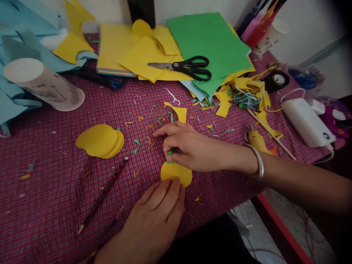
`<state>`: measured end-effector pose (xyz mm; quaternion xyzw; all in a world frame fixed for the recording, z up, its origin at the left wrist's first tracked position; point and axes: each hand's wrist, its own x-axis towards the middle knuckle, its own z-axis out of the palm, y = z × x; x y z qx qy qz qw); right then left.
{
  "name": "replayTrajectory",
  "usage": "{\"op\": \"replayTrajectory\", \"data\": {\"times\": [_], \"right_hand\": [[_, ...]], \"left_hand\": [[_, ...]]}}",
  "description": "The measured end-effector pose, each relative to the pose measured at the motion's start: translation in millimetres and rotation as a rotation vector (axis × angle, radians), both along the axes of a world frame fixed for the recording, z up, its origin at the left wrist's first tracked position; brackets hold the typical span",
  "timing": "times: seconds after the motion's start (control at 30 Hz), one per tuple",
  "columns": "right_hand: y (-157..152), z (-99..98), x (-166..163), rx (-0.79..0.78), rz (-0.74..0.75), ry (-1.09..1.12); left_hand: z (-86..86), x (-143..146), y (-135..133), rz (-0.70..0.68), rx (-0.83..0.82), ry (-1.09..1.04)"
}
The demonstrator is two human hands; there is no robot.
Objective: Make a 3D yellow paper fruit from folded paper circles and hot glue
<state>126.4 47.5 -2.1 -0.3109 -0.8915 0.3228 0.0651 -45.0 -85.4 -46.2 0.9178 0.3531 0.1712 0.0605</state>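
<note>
A small yellow paper cutout (176,172) lies on the red checked tablecloth (55,183) in front of me. My left hand (156,216) rests flat at its near edge, fingertips pressing on the paper. My right hand (189,146), wearing a silver bangle, reaches in from the right and pinches a tiny green paper piece (171,151) at the top of the cutout, forefinger stretched out. A stack of round yellow paper shapes (99,140) lies to the left, and a pencil (103,195) lies slanted beside it.
Black-handled scissors (187,67) lie on yellow sheets (143,55) beside a green sheet (211,40) at the back. A paper cup (44,85) lies on its side at left. A glue gun (258,142), white box (306,123), tape roll (277,79) and paper scraps sit at right.
</note>
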Motion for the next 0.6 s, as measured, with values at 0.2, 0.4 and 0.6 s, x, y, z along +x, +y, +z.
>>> {"op": "replayTrajectory", "data": {"times": [0.2, 0.4, 0.6], "right_hand": [[-0.2, -2.2, -0.4, -0.006, -0.018, 0.002], [0.8, -4.7, -0.8, 0.009, -0.021, -0.008], [1.1, -5.1, -0.7, 0.021, -0.016, 0.002]], "left_hand": [[-1.0, 0.1, 1.1, -0.002, -0.005, 0.019], [0.5, 1.7, 3.2, 0.069, 0.014, -0.003], [4.7, 2.3, 2.6, 0.143, 0.047, 0.086]]}}
